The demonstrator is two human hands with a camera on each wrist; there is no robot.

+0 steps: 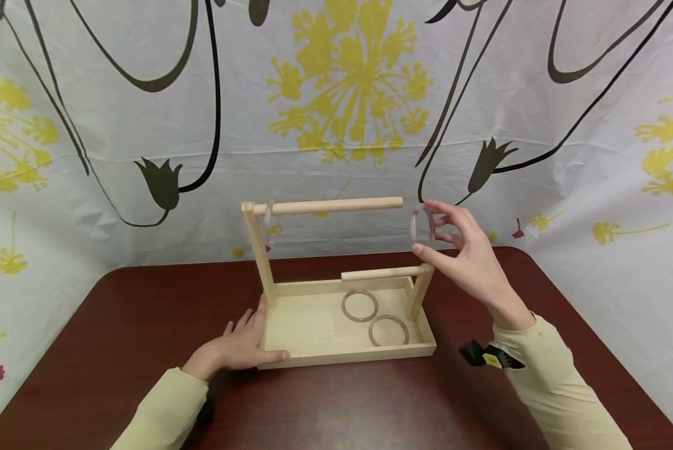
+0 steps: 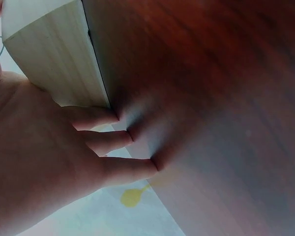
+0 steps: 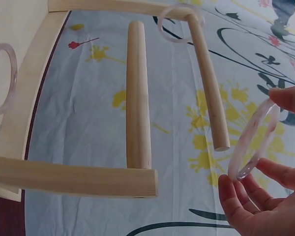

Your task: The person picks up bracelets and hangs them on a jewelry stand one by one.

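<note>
My right hand (image 1: 471,256) pinches a translucent pale pink bangle (image 3: 242,147) between thumb and fingertips. The bangle stands upright just off the free right end of the long upper bar (image 1: 342,205) of a wooden stand; in the right wrist view the bar's end lies close beside it. Another bangle (image 1: 267,220) hangs at that bar's left end, near the post. My left hand (image 1: 239,344) rests against the left end of the stand's tray (image 1: 308,325), fingers straight along its side and thumb over the front rim. Two more bangles (image 1: 344,306) lie flat inside the tray.
A shorter, lower bar (image 1: 381,273) runs leftward from the right post (image 1: 419,297) above the tray. The stand sits on a dark red-brown table (image 1: 336,406). Behind the table hangs a white cloth (image 1: 246,112) printed with yellow and dark flowers.
</note>
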